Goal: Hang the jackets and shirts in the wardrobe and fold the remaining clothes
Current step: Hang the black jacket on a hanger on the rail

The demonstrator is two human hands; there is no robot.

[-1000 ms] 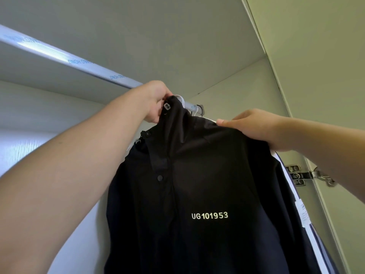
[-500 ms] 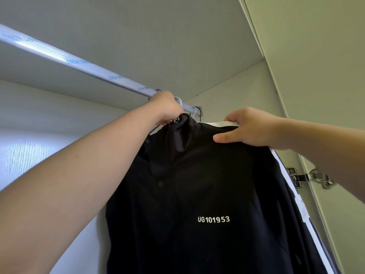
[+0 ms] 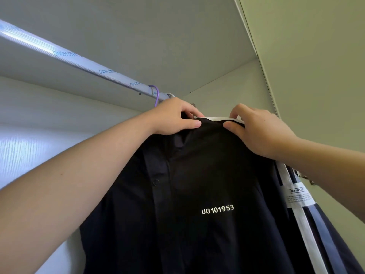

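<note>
Wardrobe [image 3: 177, 36]: one, seen from below, pale panels.

Jackets: two. The black one [image 3: 197, 184] (white print "UG101953" on the chest) hangs front-on under the right end of the rail, near the wardrobe's right rear corner. The second, dark with white stripes [image 3: 308, 234], hangs just behind it to the right, touching it, with one white label.

Rail [image 3: 79, 60]: one, silver, running from the upper left to the right rear corner.

Hands: two, both at the black jacket's top. Left hand [image 3: 171, 119] pinches the collar between thumb and curled fingers. Right hand [image 3: 260, 133] grips the shoulder edge, fingers curled over, thumb beneath.

Hooks: one purple [image 3: 157, 93] over the rail, just left of the left hand; what hangs from it is hidden.
</note>
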